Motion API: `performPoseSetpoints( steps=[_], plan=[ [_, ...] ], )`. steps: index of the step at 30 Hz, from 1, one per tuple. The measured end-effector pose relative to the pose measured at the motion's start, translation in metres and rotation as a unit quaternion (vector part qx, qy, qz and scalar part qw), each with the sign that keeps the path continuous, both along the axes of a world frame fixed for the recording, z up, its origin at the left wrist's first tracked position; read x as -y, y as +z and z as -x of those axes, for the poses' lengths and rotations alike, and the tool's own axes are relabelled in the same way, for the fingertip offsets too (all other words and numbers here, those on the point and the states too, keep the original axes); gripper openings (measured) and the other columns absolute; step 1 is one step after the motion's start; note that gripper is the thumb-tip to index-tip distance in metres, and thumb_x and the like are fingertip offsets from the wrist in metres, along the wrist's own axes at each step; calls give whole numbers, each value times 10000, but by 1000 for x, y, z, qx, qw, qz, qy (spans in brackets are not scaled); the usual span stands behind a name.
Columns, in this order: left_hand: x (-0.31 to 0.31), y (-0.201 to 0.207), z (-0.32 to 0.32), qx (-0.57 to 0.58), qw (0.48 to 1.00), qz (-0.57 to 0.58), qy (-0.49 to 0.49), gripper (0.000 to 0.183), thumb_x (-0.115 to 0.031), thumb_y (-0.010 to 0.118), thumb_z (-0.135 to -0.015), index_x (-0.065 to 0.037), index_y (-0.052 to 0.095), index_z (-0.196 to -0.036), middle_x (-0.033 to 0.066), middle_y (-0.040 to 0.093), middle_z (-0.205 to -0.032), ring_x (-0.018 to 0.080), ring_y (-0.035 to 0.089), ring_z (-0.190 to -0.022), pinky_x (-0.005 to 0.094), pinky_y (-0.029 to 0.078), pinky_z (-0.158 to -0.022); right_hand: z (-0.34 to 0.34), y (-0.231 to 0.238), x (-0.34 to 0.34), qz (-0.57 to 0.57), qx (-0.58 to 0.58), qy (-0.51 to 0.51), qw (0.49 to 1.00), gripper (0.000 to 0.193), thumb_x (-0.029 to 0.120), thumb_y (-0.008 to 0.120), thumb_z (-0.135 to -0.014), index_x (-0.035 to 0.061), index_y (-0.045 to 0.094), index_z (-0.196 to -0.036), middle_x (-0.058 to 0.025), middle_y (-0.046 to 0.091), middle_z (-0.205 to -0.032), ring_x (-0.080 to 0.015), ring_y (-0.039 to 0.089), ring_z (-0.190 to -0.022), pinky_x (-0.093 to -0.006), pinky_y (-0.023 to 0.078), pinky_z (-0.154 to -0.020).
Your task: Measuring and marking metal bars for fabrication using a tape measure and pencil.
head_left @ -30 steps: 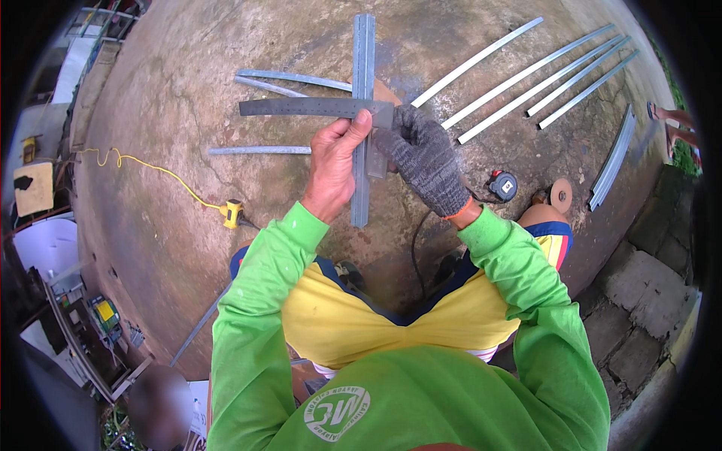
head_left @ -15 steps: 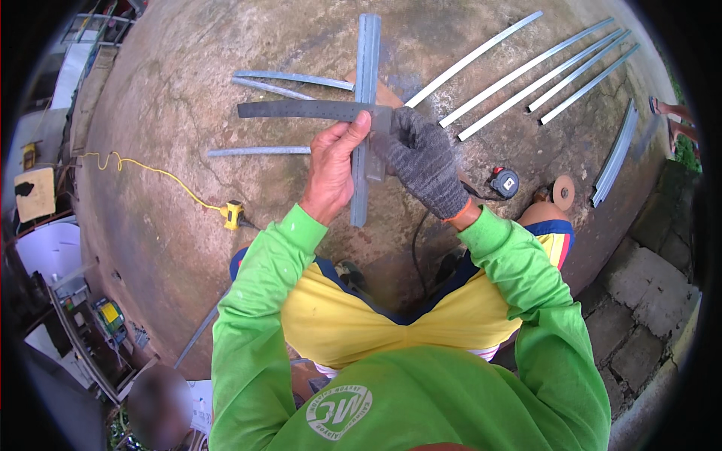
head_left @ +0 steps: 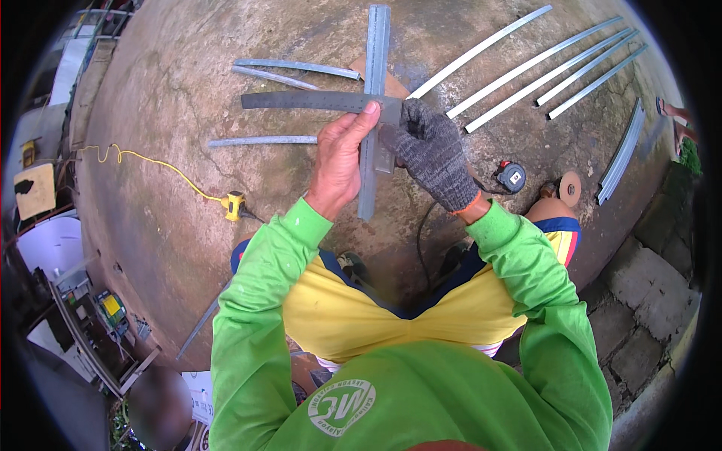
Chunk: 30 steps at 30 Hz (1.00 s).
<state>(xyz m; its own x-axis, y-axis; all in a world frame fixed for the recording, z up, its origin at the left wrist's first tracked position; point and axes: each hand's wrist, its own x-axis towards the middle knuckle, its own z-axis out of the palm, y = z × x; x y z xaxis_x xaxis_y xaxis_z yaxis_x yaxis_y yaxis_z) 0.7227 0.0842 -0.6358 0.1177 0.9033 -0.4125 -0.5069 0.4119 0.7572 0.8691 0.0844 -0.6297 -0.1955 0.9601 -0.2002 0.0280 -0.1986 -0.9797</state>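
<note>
A long galvanized metal channel stands out in front of me, pointing away. Across it lies a dark try square, its blade stretching left and its stock running down along the channel's right side. My bare left hand is closed round the channel from the left, the thumb pressed near the square's blade. My right hand, in a grey knit glove, has its fingers bent around the square's stock at the corner. Whether those fingers also pinch something small is hidden.
Cut metal strips lie on the concrete floor at far right, more strips at left. A tape measure and a cutting disc sit by my right knee. A yellow extension socket with its cord lies left. Someone's feet show at far right.
Both hands, with the channel and the square, sit slightly farther right and higher in the picture, as does the floor around them. The grip looks the same.
</note>
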Motion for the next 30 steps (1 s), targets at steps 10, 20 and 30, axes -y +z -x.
performPoseSetpoints(
  steps=[10,20,30],
  plan=[
    [0,-9,2,-84,996,-36,2,215,-209,624,-920,-10,671,-984,50,682,-937,99,627,-827,240,501,-755,1,-2,3,-24,6,-20,1000,210,149,676,-846,16,618,-997,-68,655,-825,-97,582,-744,-276,493,-676],
    [-1,-3,0,-65,997,-42,25,196,-185,645,-905,-2,675,-969,52,683,-924,92,624,-820,231,499,-737,2,-4,2,-22,34,-18,999,230,176,670,-858,9,617,-1007,-67,642,-806,-105,571,-721,-274,483,-658],
    [-3,10,-8,-55,997,-30,37,217,-202,643,-904,12,667,-925,60,661,-851,110,623,-720,271,533,-613,0,-1,1,17,-25,-10,999,234,134,658,-866,4,614,-1055,-45,645,-843,-73,551,-749,-251,476,-660]
  ],
)
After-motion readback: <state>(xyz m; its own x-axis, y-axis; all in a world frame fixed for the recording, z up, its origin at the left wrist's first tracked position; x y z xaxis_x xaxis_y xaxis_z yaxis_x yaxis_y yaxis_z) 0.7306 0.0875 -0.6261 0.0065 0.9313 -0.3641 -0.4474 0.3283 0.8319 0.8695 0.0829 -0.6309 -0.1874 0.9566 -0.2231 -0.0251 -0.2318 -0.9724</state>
